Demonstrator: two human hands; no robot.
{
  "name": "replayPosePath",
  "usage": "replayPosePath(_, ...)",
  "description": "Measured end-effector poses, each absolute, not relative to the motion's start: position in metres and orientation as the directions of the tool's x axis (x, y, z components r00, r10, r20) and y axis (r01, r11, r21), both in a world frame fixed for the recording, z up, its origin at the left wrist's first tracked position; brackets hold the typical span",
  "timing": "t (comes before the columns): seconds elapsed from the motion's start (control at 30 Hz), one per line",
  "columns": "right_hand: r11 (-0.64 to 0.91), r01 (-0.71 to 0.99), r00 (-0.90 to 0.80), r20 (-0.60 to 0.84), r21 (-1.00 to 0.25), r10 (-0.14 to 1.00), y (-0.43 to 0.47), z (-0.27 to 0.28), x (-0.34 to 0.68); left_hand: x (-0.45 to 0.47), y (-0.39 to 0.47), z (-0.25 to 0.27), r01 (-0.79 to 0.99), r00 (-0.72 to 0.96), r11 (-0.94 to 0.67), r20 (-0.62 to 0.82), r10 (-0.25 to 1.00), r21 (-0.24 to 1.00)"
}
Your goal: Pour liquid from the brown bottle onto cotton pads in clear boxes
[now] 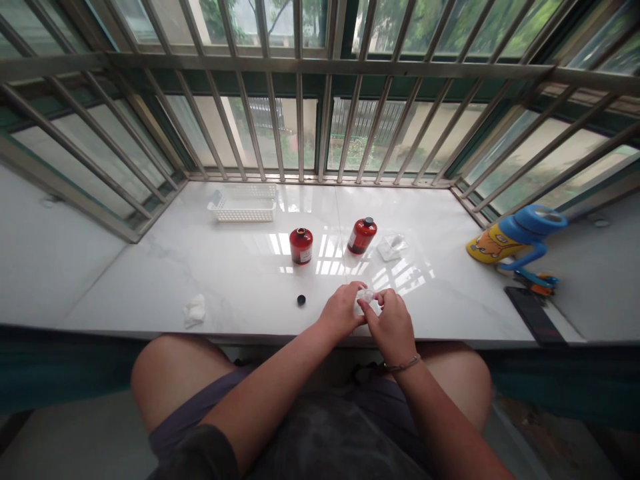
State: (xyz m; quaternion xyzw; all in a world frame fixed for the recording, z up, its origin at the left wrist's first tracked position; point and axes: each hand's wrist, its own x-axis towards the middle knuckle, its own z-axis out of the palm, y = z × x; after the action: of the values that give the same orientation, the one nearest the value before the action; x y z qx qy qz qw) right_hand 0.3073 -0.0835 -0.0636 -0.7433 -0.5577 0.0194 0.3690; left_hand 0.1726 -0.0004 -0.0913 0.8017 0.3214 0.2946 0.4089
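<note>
Close to the front edge of the counter, my left hand and my right hand meet around a small clear plastic piece. Fingers of both hands are closed on it, and they hide much of its shape. Beyond them stands a red bottle with its neck uncovered. A second red bottle, to its right, wears a black cap. A loose black cap lies on the counter left of my hands. Behind my right hand is a crumpled clear plastic bag.
A white plastic basket sits at the back left of the white marbled counter. Crumpled white tissue lies at the front left. On the right are a blue and yellow flask and a dark phone. Metal window bars rise behind.
</note>
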Motion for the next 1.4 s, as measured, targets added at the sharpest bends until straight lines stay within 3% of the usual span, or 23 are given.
replayPosePath(0.23,-0.058,0.857,0.326,0.45,-0.513,0.831,-0.081,-0.067,0.306,0.179,-0.013,-0.096,0.317,0.574,-0.508,0.265,0.775,0.801)
replayPosePath(0.4,-0.043,0.865,0.318,0.478,-0.5,0.819,-0.078,-0.075,0.311,0.136,-0.037,-0.086,0.359,0.624,-0.651,0.346,0.7,0.668)
replayPosePath(0.63,-0.128,0.816,0.442,0.466,-0.563,0.766,-0.054,-0.079,0.347,0.033,-0.034,-0.078,0.645,0.38,-0.487,0.305,0.873,0.589)
replayPosePath(0.93,-0.214,0.706,0.585,0.386,-0.675,0.713,-0.024,-0.072,0.389,-0.002,0.0,-0.084,0.727,0.359,-0.45,0.271,0.893,0.518)
replayPosePath(1.2,-0.25,0.621,0.643,0.3,-0.743,0.704,-0.073,-0.059,0.38,0.021,0.011,-0.09,0.726,0.411,-0.47,0.231,0.882,0.502)
replayPosePath(1.4,-0.247,0.496,0.608,0.13,-0.832,0.783,-0.118,-0.06,0.349,0.035,0.019,-0.094,0.719,0.418,-0.462,0.207,0.884,0.52)
